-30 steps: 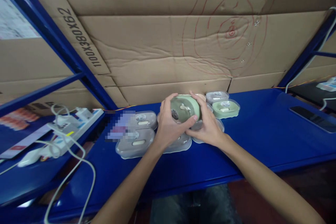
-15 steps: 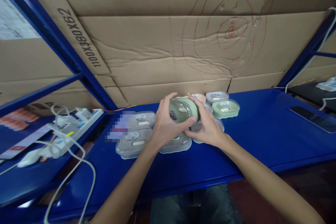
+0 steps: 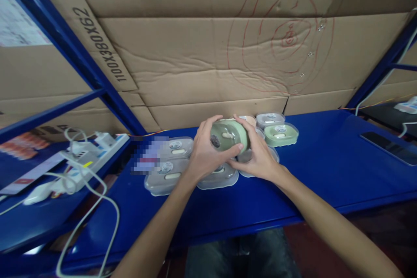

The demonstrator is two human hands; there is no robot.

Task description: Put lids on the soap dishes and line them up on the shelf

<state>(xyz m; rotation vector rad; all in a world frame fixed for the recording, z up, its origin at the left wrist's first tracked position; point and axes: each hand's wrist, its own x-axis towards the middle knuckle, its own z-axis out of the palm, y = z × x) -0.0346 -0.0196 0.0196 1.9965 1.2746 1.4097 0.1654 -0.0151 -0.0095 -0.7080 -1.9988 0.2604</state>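
While both bare hands close around it, a pale green, rounded-oval plastic container (image 3: 232,134) is tilted above a cluster of similar boxes on a smooth blue table (image 3: 325,169), its clear plastic lid (image 3: 226,142) turned toward the viewer. The left hand (image 3: 206,152) curves round one side, its thumb reaching across the near face; the right hand (image 3: 259,156) cups the opposite side, index finger at the far rim. Each hand is partly open, spread to the container's width, with the container between them; the pressure applied cannot be told. If either hand were to loosen, the slick curved wall could slide free and the container drop onto the lids below; uneven thumb pressure might also spring the lid.

Note the materials. The green body looks opaque and matte, the lid glossy and bearing an oblong white tab (image 3: 227,135) and a round label (image 3: 215,140). Oval grey containers (image 3: 167,179) with translucent covers stand toward the left edge; a second green container (image 3: 281,135) and a peach container (image 3: 249,119), partly hidden, stand toward the back edge. A flat black phone (image 3: 389,147) lies near the right edge. Behind rises creased brown cardboard (image 3: 182,52), marked with uneven red rings (image 3: 289,39).
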